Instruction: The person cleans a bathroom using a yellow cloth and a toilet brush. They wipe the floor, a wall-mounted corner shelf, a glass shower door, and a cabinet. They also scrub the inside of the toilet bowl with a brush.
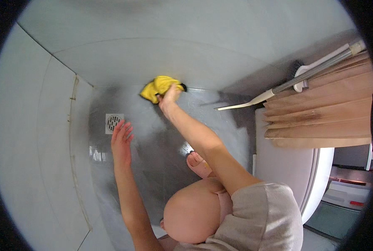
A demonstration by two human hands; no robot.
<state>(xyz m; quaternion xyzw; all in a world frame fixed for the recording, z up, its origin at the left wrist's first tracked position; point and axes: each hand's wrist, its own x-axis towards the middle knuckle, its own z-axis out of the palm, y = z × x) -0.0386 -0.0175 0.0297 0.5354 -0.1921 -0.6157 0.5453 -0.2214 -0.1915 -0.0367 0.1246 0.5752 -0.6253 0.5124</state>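
Note:
A yellow cloth with dark edging (pixel 159 86) is bunched under my right hand (pixel 169 97), whose fingers grip it. It lies at the far side of the grey tiled floor (pixel 153 154), close to the foot of the far wall. My left hand (pixel 122 136) reaches forward over the floor at the left, fingers loosely apart and holding nothing. Just beyond its fingertips sits a square metal floor drain (pixel 114 123) with a slotted round grate.
A squeegee or mop with a long grey handle (pixel 305 75) leans at the right, near a white-handled brush (pixel 298 75) and a peach curtain (pixel 320 113). Light tiled walls (pixel 35 113) enclose the left and far sides. My foot wears a pink slipper (pixel 199 168).

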